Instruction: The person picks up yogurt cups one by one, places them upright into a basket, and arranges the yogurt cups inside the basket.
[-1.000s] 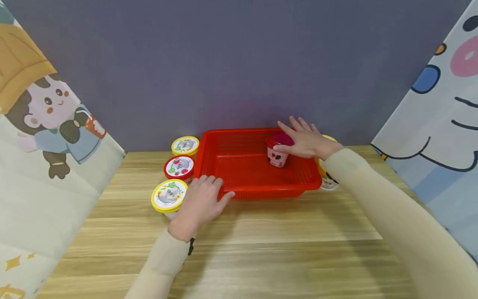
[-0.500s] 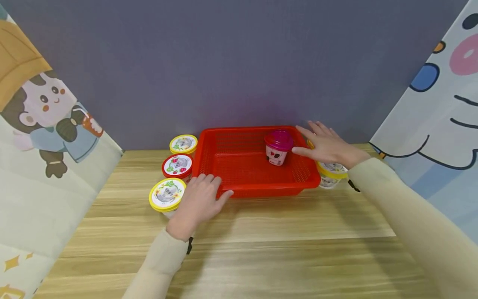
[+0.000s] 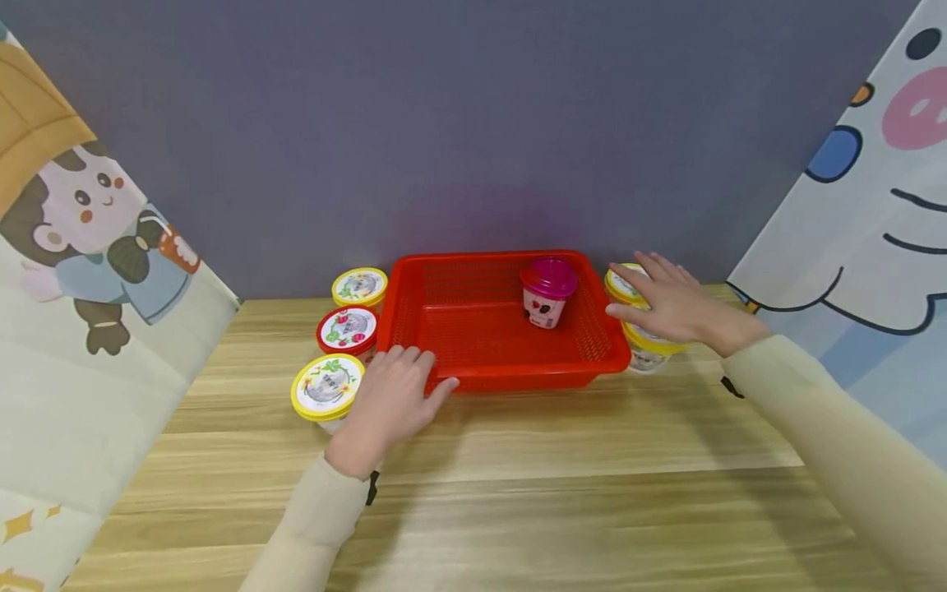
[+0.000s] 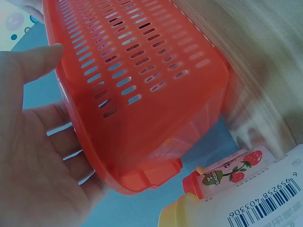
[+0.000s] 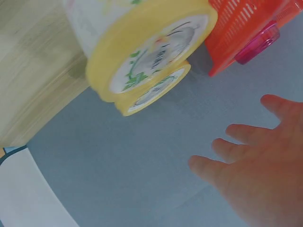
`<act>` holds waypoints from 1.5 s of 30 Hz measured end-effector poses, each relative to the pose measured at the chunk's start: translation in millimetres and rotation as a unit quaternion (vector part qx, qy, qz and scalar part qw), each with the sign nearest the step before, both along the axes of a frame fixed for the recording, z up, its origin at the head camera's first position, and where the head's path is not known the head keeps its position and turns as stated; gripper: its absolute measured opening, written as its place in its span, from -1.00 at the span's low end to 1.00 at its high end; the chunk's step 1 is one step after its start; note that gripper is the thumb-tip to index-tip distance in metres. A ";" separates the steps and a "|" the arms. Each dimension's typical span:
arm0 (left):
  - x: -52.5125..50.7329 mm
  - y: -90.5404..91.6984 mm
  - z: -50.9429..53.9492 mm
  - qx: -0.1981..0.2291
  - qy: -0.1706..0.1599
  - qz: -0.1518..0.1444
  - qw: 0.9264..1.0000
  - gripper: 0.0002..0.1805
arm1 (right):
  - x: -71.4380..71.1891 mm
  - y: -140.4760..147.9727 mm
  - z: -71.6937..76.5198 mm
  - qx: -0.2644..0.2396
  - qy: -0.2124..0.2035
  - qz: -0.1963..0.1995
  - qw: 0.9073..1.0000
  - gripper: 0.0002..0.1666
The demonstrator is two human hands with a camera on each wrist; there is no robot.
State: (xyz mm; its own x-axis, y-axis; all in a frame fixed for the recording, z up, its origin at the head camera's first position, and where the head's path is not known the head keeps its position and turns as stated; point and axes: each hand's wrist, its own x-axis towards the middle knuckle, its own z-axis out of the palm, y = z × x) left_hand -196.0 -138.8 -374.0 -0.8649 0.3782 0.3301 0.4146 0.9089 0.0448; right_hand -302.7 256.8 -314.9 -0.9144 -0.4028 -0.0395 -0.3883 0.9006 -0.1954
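A red plastic basket [image 3: 510,380] stands against the back wall. Inside it, towards the right end, stands a pink cup with a magenta lid [image 3: 546,300]. My left hand [image 3: 390,403] rests on the basket's front left corner, its thumb along the rim in the left wrist view. My right hand [image 3: 675,304] hovers with spread fingers over two yellow-lidded tubs, a nearer tub [image 3: 649,355] and a farther tub [image 3: 623,281], right of the basket. It holds nothing, and a gap separates it from both lids in the right wrist view [image 5: 251,165].
Left of the basket stand a yellow-lidded tub [image 3: 358,286] at the back, a red-lidded tub [image 3: 346,329] with strawberries, and another yellow-lidded tub [image 3: 328,386] in front. A grey wall [image 3: 473,123] bounds the wooden table [image 3: 577,485]; printed panels flank both sides.
My right hand has moved right, from over the magenta-lidded cup to over the tubs beside the basket. The cup stays in the basket. My left hand keeps its place on the corner.
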 end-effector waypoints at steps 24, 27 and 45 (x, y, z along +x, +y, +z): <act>-1.8 -0.9 -0.6 -0.002 0.011 0.000 1.000 -0.58 | 2.6 37.0 -27.0 0.018 -0.003 -0.001 1.000 -0.02; -1.7 -1.2 -1.1 -0.002 0.010 0.000 1.000 -0.58 | 2.7 35.7 -31.6 0.017 -0.005 -0.004 1.000 -0.01; -1.5 -1.0 -2.4 -0.002 -0.001 0.001 1.000 -0.59 | -0.9 28.7 -55.9 0.008 -0.008 0.013 1.000 -0.10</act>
